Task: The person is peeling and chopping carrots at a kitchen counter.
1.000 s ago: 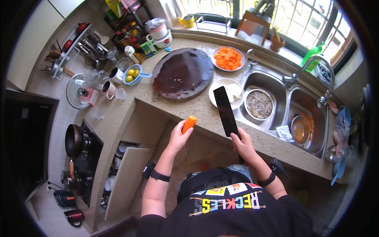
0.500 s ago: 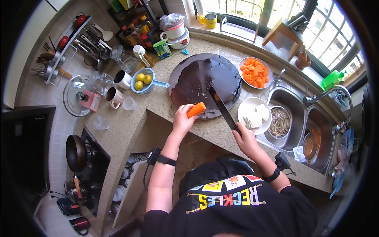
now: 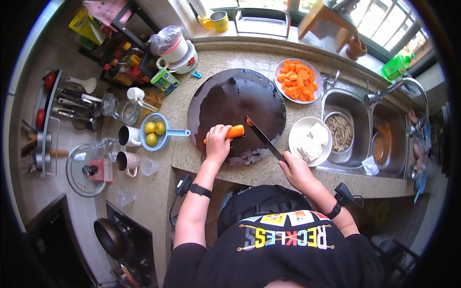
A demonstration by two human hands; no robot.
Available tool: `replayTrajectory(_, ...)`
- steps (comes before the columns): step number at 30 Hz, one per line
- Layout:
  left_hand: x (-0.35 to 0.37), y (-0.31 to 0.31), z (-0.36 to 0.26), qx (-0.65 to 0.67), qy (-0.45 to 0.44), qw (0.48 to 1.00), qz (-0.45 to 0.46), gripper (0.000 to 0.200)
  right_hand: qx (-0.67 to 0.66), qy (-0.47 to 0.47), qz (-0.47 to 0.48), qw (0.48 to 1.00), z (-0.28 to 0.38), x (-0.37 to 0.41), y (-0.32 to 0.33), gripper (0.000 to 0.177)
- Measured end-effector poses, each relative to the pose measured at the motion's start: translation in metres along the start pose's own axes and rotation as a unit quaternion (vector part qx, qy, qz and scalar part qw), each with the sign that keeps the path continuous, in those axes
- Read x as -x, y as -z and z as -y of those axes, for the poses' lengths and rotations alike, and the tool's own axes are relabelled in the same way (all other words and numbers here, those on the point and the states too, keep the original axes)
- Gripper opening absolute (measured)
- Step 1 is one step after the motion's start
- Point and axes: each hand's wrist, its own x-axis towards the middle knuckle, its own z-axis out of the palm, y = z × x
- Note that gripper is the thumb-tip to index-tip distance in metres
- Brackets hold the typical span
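Note:
My left hand [image 3: 218, 143] is wrapped round an orange carrot [image 3: 235, 131], which lies on the round dark board [image 3: 216, 96]. In my right hand [image 3: 295, 167] is the handle of a dark-bladed knife [image 3: 265, 139]. The blade's tip is over the board, just right of the carrot's end, and a small orange piece [image 3: 249, 121] shows at the tip. Beyond the board's right edge stands a plate of cut carrot [image 3: 298, 81]. Nearer my right hand is a white bowl with white pieces [image 3: 311, 141].
A blue strainer [image 3: 163, 132] with yellow-green fruits, cups [image 3: 128, 162] and a glass lid [image 3: 86, 170] stand at the left. At the right are two sink basins [image 3: 353, 110], one holding a bowl of greyish strips [image 3: 340, 131]. A pan [image 3: 109, 237] sits lower left.
My left hand has brought the carrot down onto the board, from tilted up to lying flat. The knife has moved beside its end, and the small orange piece now shows there. The view has shifted.

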Motion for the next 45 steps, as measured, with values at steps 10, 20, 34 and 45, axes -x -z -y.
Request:
replayTrajectory(10,0.004,0.006,0.021,0.128,-0.069,0.989,0.011,0.034,0.024,-0.054,-0.030,0.998,0.048,-0.012,-0.035,0.017)
replayTrajectory(20,0.002,0.005,0.028,0.166,-0.085,0.982,0.011,0.031,0.101,-0.114,0.005,0.988,0.068,-0.019,-0.027,0.013)
replayTrajectory(34,0.006,0.002,0.033,0.167,-0.110,0.980,0.013,0.033,0.107,-0.089,-0.029,0.990,0.033,-0.089,-0.086,0.016)
replayTrajectory(45,0.016,0.011,0.031,0.138,-0.145,0.979,-0.030,0.033,0.044,-0.069,-0.041,0.996,0.041,-0.053,-0.051,0.016)
